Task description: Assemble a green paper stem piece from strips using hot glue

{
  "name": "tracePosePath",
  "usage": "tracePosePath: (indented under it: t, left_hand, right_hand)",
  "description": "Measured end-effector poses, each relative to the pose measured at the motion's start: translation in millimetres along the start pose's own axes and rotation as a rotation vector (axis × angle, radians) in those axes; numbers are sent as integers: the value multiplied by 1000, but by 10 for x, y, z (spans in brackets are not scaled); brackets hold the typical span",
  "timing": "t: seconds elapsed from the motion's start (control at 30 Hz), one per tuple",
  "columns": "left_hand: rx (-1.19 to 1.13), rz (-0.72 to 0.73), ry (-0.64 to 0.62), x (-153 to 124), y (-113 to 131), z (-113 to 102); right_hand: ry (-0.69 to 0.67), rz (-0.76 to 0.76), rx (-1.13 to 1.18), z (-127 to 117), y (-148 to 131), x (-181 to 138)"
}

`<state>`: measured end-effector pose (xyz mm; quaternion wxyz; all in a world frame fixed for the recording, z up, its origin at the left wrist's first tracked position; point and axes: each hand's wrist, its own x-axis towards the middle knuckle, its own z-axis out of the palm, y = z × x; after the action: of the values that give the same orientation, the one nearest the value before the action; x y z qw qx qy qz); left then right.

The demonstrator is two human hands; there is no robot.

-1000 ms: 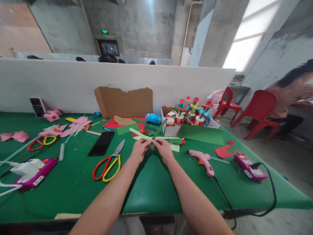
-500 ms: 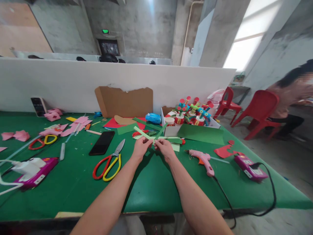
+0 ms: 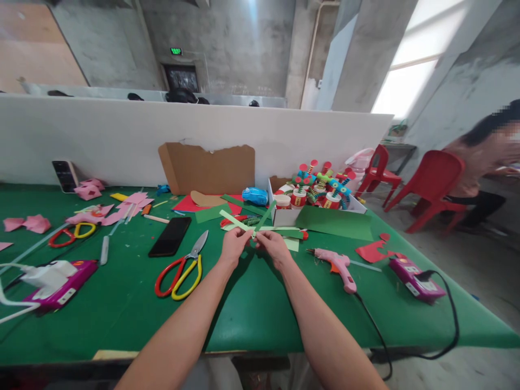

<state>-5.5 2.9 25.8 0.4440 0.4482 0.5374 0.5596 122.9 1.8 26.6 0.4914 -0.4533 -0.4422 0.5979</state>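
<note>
My left hand (image 3: 235, 245) and my right hand (image 3: 273, 247) meet fingertip to fingertip over the middle of the green table (image 3: 252, 314). Both are closed in a pinch on paper strips. A light green paper strip (image 3: 232, 218) slants up to the left from the fingers, and a darker green paper strip (image 3: 267, 215) slants up to the right. The strips cross where my fingers press; that join is mostly covered by fingertips. Just beyond lie more paper strips and a small green-and-white coiled piece (image 3: 252, 221). Scissors (image 3: 181, 269) with red and yellow handles rest left of my left hand.
A pink glue gun (image 3: 335, 262) lies to the right, near a purple power strip (image 3: 415, 278). A box (image 3: 284, 218) of colourful paper figures stands at the back right. A black phone (image 3: 169, 236) lies left; another purple power strip (image 3: 65, 286) is farther left. A person sits far right.
The light green strip's free end has shifted slightly down and left. Both hands stay pinched at nearly the same spot.
</note>
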Motion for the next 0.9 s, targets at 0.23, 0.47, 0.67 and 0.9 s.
tracePosePath:
  t: [0.23, 0.47, 0.67, 0.9]
  left_hand:
    - [-29, 6, 20, 0, -12, 22]
    - [-33, 21, 2, -13, -21, 33]
    - [-90, -3, -11, -20, -14, 52]
    - [-132, -15, -13, -3, -32, 55]
  right_hand:
    - [16, -23, -4, 13, 12, -2]
    - [-4, 9, 22, 9, 9, -6]
    - [9, 44, 47, 16, -13, -8]
    - [3, 15, 46, 0, -24, -14]
